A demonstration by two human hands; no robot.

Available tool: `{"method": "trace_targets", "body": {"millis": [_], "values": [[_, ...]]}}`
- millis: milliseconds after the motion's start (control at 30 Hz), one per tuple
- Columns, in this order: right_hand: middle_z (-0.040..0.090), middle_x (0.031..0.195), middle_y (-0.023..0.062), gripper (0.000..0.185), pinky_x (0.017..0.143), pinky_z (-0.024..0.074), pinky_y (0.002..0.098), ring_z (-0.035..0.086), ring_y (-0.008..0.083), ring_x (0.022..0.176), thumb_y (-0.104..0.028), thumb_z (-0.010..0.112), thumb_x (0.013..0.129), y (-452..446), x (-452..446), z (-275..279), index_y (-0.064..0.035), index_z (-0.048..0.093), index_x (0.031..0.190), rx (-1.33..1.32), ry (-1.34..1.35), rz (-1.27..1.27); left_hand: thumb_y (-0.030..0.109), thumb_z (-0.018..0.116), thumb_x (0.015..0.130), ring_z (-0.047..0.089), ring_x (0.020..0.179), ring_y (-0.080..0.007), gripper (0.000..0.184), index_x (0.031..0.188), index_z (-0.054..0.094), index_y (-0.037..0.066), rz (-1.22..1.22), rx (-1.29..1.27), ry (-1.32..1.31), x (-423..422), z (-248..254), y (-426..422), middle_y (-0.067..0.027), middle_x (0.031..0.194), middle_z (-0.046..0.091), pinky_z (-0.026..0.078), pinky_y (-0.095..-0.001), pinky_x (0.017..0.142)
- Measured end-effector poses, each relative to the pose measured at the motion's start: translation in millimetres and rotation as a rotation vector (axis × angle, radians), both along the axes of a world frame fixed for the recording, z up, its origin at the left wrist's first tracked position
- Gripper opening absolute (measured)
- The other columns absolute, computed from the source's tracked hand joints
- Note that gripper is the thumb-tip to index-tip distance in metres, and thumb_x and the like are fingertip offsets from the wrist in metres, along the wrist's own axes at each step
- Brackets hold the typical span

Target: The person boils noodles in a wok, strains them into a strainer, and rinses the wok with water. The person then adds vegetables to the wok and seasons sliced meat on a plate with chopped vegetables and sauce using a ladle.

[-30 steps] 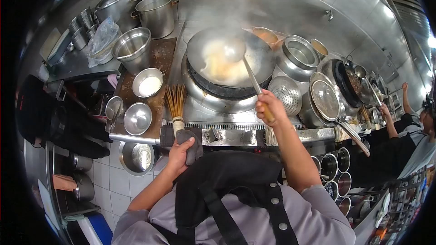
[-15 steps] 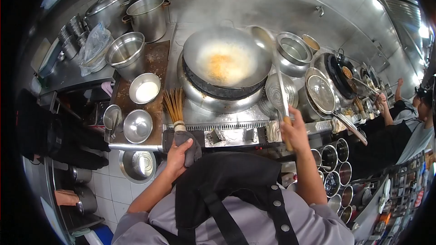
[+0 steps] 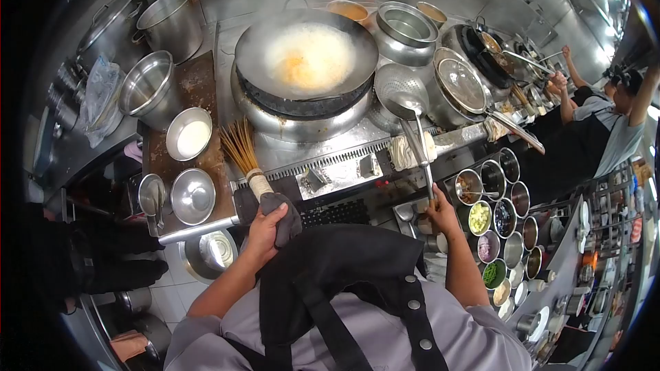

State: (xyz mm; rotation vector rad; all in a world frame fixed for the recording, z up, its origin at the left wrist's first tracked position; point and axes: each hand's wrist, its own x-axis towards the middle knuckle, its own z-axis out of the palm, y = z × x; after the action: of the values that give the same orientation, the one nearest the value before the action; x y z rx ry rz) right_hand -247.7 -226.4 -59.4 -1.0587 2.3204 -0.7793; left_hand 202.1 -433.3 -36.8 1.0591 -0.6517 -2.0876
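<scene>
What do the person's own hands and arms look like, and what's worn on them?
The left hand and right hand are ungloved. The forearms are bare below short, plain grey-lilac sleeves. A black apron is worn too, its strap bearing round metal snaps.

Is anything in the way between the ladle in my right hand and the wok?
Between the ladle bowl and the wok, only the perforated strainer shows, beside the wok; whether it's high enough to obstruct is unclear.
</scene>
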Motion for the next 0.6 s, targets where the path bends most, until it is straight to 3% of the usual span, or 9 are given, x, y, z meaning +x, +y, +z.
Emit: {"method": "trace_targets", "body": {"millis": [67,100,167,233,300,333,400,600], "values": [[0.067,0.084,0.0105,0.056,0.067,0.0552,0.0382,0.066,0.0194,0.074,-0.023,0.067,0.094,13.2,-0.9,-24.9,-0.0176,0.047,0.146,-0.122,-0.268,-0.065,0.019,0.067,0.096,0.069,0.083,-0.0254,0.033,0.121,0.052,0.007,-0.019,0.018,-0.004,-2.6,11.3,2.7,-0.0109,0.098,0.066,0.060,-0.0422,0.073],[0.067,0.084,0.0105,0.056,0.067,0.0552,0.0382,0.066,0.0194,0.074,-0.023,0.067,0.094,21.9,-3.6,-35.9,-0.0176,0.047,0.146,-0.132,-0.273,-0.057,0.019,0.067,0.096,0.069,0.083,-0.0254,0.033,0.121,0.052,0.007,-0.013,0.007,-0.009,-3.7,14.9,5.8,-0.0109,0.098,0.066,0.060,-0.0422,0.073],[0.068,0.085,0.0103,0.043,0.067,0.0561,0.0387,0.068,0.0221,0.074,-0.038,0.057,0.100,48.6,-15.5,-61.5,-0.0139,0.053,0.135,-0.336,-1.090,-0.358,0.020,0.067,0.096,0.070,0.084,-0.0253,0.032,0.121,0.052,0.007,0.050,-0.021,-0.012,-7.8,22.9,10.1,-0.0105,0.098,0.066,0.061,-0.0428,0.073],[0.068,0.083,0.0111,0.057,0.056,0.0557,0.0393,0.068,0.0239,0.067,-0.045,0.055,0.099,91.0,-28.2,-119.1,-0.0073,0.047,0.141,-0.172,-0.959,-0.523,0.021,0.066,0.097,0.070,0.084,-0.0252,0.031,0.120,0.053,0.007,0.081,-0.032,0.026,-8.7,28.0,15.5,-0.0103,0.099,0.066,0.061,-0.0432,0.074],[0.070,0.086,0.0155,0.056,0.056,0.0565,0.0407,0.071,0.0259,0.069,-0.037,0.061,0.097,113.5,9.2,-112.2,-0.0075,0.047,0.141,0.345,-0.260,-0.282,0.021,0.066,0.097,0.070,0.085,-0.0251,0.030,0.120,0.053,0.007,0.113,-0.037,0.058,-9.8,31.7,24.1,-0.0100,0.099,0.066,0.061,-0.0435,0.074],[0.071,0.088,0.0190,0.051,0.056,0.0571,0.0407,0.072,0.0278,0.068,-0.029,0.066,0.093,149.1,-1.1,-154.9,-0.0064,0.052,0.137,0.658,-0.021,0.074,0.022,0.066,0.097,0.070,0.085,-0.0249,0.029,0.119,0.054,0.007,0.122,-0.029,0.060,-10.8,33.6,29.3,-0.0100,0.100,0.066,0.061,-0.0436,0.075],[0.071,0.089,0.0192,0.050,0.057,0.0572,0.0404,0.072,0.0281,0.068,-0.027,0.066,0.092,184.6,-6.6,-197.1,-0.0063,0.053,0.136,0.751,-0.035,0.150,0.022,0.065,0.098,0.070,0.085,-0.0247,0.028,0.118,0.055,0.007,0.138,-0.025,0.057,-13.6,37.0,40.6,-0.0099,0.100,0.066,0.061,-0.0437,0.075],[0.072,0.090,0.0199,0.047,0.058,0.0575,0.0395,0.072,0.0289,0.069,-0.024,0.067,0.091,228.6,-20.6,-237.5,-0.0060,0.056,0.133,0.707,-0.213,0.098,0.024,0.065,0.098,0.069,0.084,-0.0249,0.027,0.117,0.056,0.006,0.190,0.017,0.064,-38.3,44.7,73.0,-0.0106,0.099,0.067,0.061,-0.0432,0.076]]}}
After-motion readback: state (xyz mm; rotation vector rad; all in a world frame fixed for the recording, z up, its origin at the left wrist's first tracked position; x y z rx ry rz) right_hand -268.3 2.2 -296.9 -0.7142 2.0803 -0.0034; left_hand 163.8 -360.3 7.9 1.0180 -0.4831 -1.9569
